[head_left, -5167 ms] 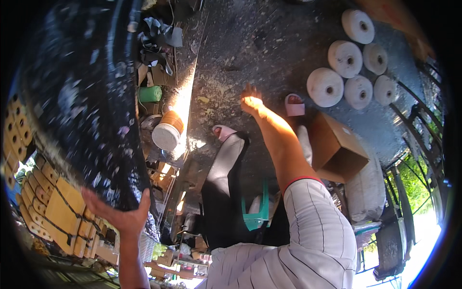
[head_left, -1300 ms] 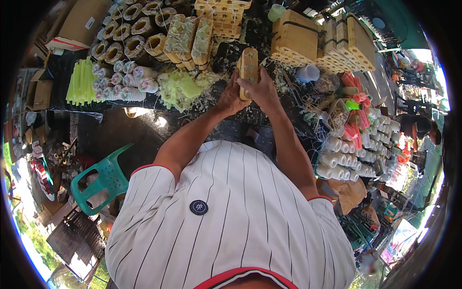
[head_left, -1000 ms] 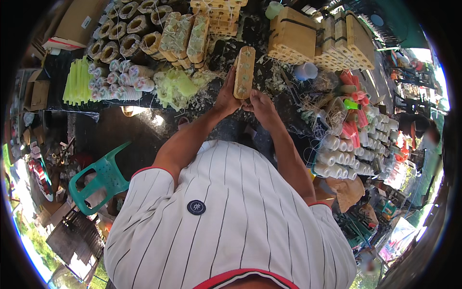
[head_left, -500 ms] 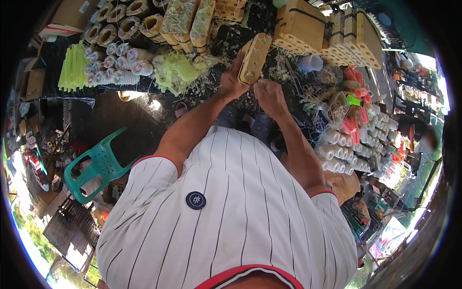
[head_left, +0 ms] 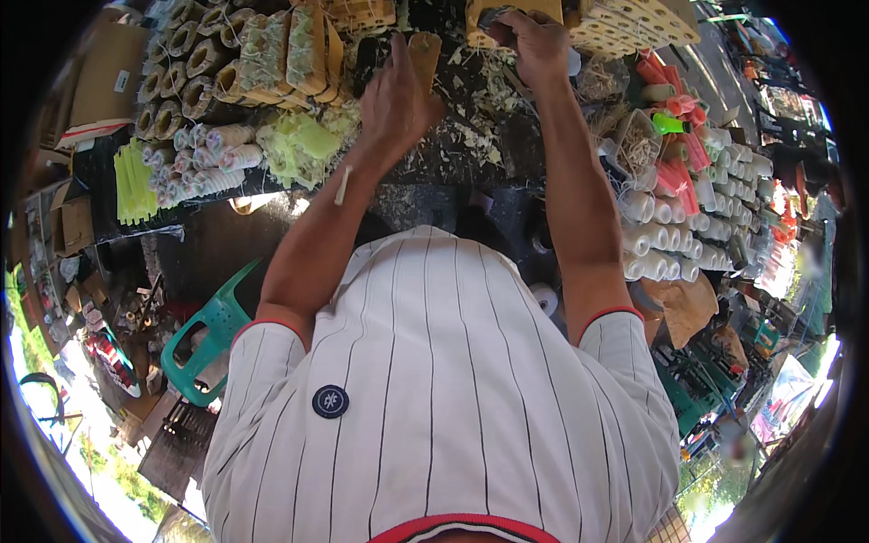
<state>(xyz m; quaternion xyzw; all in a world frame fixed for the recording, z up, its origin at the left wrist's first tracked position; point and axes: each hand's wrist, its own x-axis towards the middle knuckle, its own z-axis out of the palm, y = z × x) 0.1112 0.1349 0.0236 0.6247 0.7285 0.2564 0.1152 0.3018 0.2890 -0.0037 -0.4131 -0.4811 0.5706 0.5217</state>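
Observation:
My left hand (head_left: 396,107) grips a narrow wooden block (head_left: 424,59) over the far middle of the dark table, fingers along its left side. At the far right of it, my right hand (head_left: 540,47) is closed around a small dark, shiny flat piece (head_left: 495,18); its kind is not clear. That hand is in front of a large yellowish wooden block (head_left: 478,38) at the upper edge. Pale green waxy scraps (head_left: 303,140) lie left of my left hand. A pale streak of material (head_left: 344,185) clings to my left forearm.
Wooden blocks with round holes (head_left: 638,25) stand far right. White rolls (head_left: 665,240) and pink sticks (head_left: 674,172) are stacked at right. Hollow tubes (head_left: 199,63), wrapped rolls (head_left: 213,158) and yellow-green sticks (head_left: 134,185) fill the left. A green plastic chair (head_left: 204,335) stands left below the table.
My right hand has moved away from the held block, farther off and right, to the large block. My left hand has shifted left and away from me with the narrow block.

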